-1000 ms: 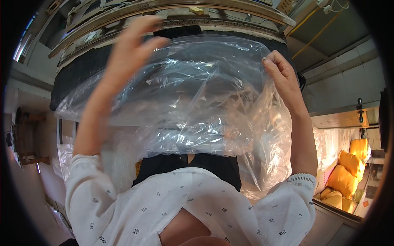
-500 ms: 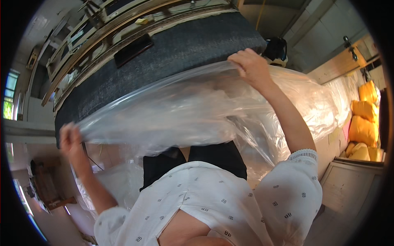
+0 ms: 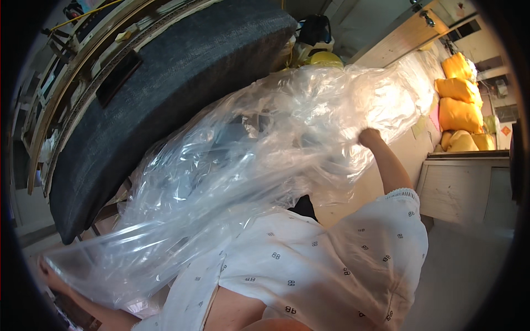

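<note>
A large sheet of clear plastic film (image 3: pixel 221 165) spreads crumpled and shiny across the middle, from the far right down to the lower left. At the lower left edge, my left hand (image 3: pixel 48 274) is closed on a corner of the film and pulls it taut. My right hand (image 3: pixel 369 137) is closed in a fist on the film at the right, arm stretched out. Folds run between the two hands in front of my body. Part of what lies under the film is hidden by glare and creases.
A long dark grey padded table (image 3: pixel 165 83) curves along the left beyond the film, with a dark flat device (image 3: pixel 118 77) on it. Yellow stuffed bags (image 3: pixel 460 113) are stacked on a pale cabinet (image 3: pixel 469 187) at the right. A yellow-green round item (image 3: pixel 326 59) sits behind the film.
My view has turned to the right. My left hand has moved down and outward with the film; my right hand has moved from the table's edge down to the right, and the film is now more bunched.
</note>
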The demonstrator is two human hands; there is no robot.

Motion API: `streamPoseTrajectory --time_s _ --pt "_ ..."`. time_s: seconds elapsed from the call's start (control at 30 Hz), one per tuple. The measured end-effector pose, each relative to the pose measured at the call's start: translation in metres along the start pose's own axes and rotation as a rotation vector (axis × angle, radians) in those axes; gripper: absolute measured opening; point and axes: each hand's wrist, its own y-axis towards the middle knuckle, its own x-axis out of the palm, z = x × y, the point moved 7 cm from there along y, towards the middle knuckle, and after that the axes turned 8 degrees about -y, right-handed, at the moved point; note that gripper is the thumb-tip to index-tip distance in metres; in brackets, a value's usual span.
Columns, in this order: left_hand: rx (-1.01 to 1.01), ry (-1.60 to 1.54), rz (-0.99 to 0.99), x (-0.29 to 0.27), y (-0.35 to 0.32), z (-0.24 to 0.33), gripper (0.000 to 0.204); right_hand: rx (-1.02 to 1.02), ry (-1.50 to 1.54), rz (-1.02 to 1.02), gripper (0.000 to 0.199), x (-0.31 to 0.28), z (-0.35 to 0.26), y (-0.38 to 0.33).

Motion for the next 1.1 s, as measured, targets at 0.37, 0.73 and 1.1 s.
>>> streamPoseTrajectory --time_s 0.37,0.73,1.1 --pt "-0.341 -0.161 -0.238 0.270 -0.006 -0.063 0.044 -0.185 1.452 1.372 0.036 -0.408 0.174 -0.107" --pt "-0.317 -0.078 -0.326 0.202 -0.068 -0.152 0.037 -0.803 0.447 1.240 0.052 -0.457 -0.114 -0.009" --pt "-0.650 -0.294 -0.231 0.233 -0.035 -0.103 0.044 -0.125 0.330 1.302 0.062 -0.528 -0.110 -0.018"
